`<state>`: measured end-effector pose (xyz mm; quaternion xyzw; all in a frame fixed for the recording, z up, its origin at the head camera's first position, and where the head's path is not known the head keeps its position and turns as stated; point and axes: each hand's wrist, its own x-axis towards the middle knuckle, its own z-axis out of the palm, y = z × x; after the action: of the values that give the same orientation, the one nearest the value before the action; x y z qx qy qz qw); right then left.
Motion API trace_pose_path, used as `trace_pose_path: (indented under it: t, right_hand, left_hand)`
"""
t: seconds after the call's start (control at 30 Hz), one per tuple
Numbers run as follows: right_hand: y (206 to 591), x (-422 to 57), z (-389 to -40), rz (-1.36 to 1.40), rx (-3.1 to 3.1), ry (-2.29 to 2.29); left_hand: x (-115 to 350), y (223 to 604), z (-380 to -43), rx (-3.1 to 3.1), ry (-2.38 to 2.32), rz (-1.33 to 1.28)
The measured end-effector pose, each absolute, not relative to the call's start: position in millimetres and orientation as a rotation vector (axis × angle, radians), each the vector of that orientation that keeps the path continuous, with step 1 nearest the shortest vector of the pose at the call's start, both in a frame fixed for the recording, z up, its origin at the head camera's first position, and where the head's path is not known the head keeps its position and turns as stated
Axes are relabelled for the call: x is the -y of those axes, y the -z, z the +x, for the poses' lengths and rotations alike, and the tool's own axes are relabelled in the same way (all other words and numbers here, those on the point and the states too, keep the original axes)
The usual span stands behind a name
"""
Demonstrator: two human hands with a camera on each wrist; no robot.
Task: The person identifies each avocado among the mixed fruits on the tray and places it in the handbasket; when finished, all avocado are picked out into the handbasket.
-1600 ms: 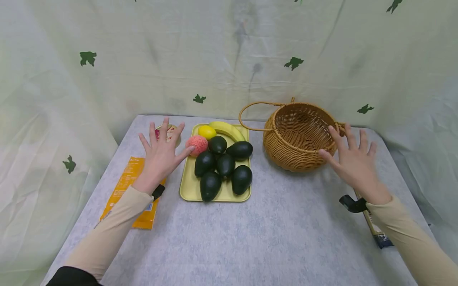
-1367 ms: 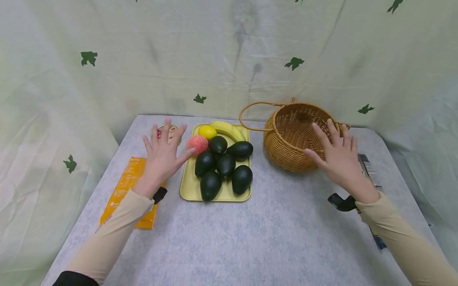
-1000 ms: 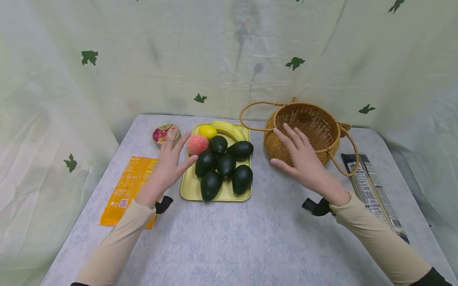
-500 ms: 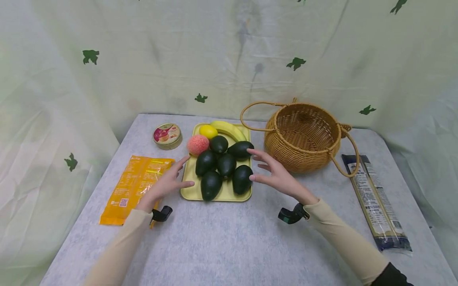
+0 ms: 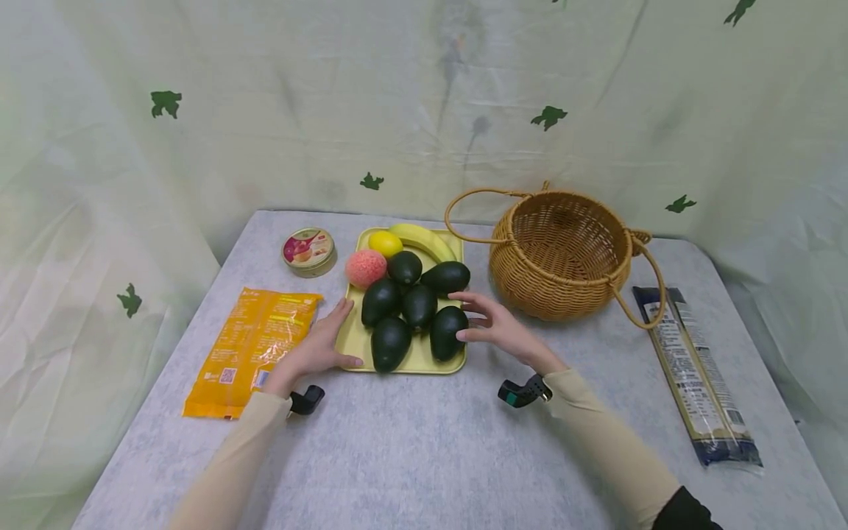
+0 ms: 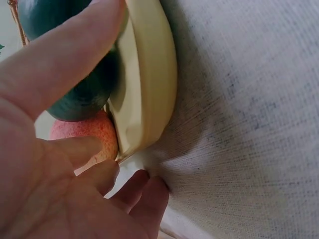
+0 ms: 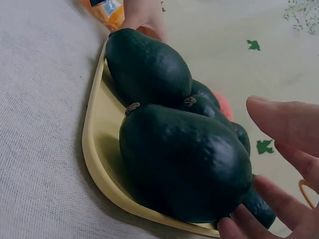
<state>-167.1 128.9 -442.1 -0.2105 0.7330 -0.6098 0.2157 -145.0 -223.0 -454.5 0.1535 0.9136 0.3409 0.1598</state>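
A yellow tray (image 5: 417, 361) holds several dark green avocados, a pinkish-red peach (image 5: 366, 269), a lemon (image 5: 385, 243) and a banana (image 5: 424, 239). My left hand (image 5: 314, 352) is at the tray's left side, fingers spread along the edge and thumb reaching across the front left corner. In the left wrist view the thumb overlaps the tray rim (image 6: 158, 74). My right hand (image 5: 502, 329) is beside the front right avocado (image 5: 447, 334), fingers slightly bent around its right side. The right wrist view shows a gap between my thumb (image 7: 284, 119) and that avocado; the fingertips are right at its end.
A wicker basket (image 5: 530, 287) with two handles stands at the back right. Right of it lies a long dark-ended packet (image 5: 698, 375). An orange packet (image 5: 245, 346) lies on the left, with a round tin (image 5: 309, 252) behind it. A curtain hangs behind the table.
My right hand has come left and down from in front of the basket to the tray's right side. My left hand has lowered from near the tin to the tray's left edge.
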Motion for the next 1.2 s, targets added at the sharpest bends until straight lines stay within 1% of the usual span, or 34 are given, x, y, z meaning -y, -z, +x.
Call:
trace_pose_path:
  t: [0.5,0.67,0.83,1.0,1.2]
  right_hand:
    - [461,-105,-161,-0.623,-2.26,1.602]
    - [459,-104,-159,-0.585,-2.307,1.574]
    - [458,-110,-159,-0.485,-2.268,1.597]
    - [448,-120,-161,-0.476,-2.197,1.639]
    - [423,-133,-166,-0.549,-2.118,1.678]
  left_hand:
    - [223,454,-143,-2.613,-0.855,0.481]
    - [221,454,-144,-2.61,-0.848,0.454]
    - [221,455,-144,-2.597,-0.864,0.429]
    - [221,456,-144,-2.587,-0.862,0.404]
    - [221,456,-144,-2.596,-0.841,0.403]
